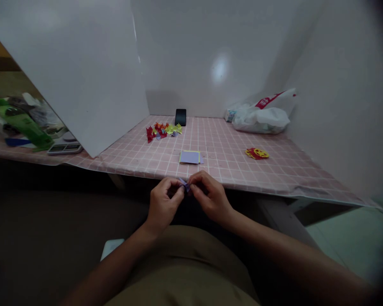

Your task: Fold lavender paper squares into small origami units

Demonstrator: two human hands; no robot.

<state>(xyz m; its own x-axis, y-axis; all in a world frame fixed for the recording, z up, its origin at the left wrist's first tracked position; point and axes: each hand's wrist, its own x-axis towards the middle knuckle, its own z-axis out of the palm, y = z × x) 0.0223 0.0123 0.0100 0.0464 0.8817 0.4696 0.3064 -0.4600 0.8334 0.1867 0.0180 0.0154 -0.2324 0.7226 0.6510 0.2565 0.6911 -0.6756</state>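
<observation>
Between my hands, just off the table's front edge, is a small folded piece of purple paper [184, 185]. My left hand [164, 199] pinches its left side between thumb and forefinger. From the right, the fingertips of my right hand [210, 196] pinch the other side and partly hide it. Straight ahead on the table lies a stack of square paper sheets [189, 157], purple on top with yellow edges showing. Farther back to the left sits a cluster of folded paper figures [162, 131] in red, orange, yellow and purple.
A pink checked cloth covers the table [223, 148]. Red and yellow cutouts [257, 153] lie at the right. Behind them is a white plastic bag [261, 119]. A black phone-like object [180, 117] leans at the back. White panels surround the table; a scale [64, 148] and green bottle [24, 123] stand left.
</observation>
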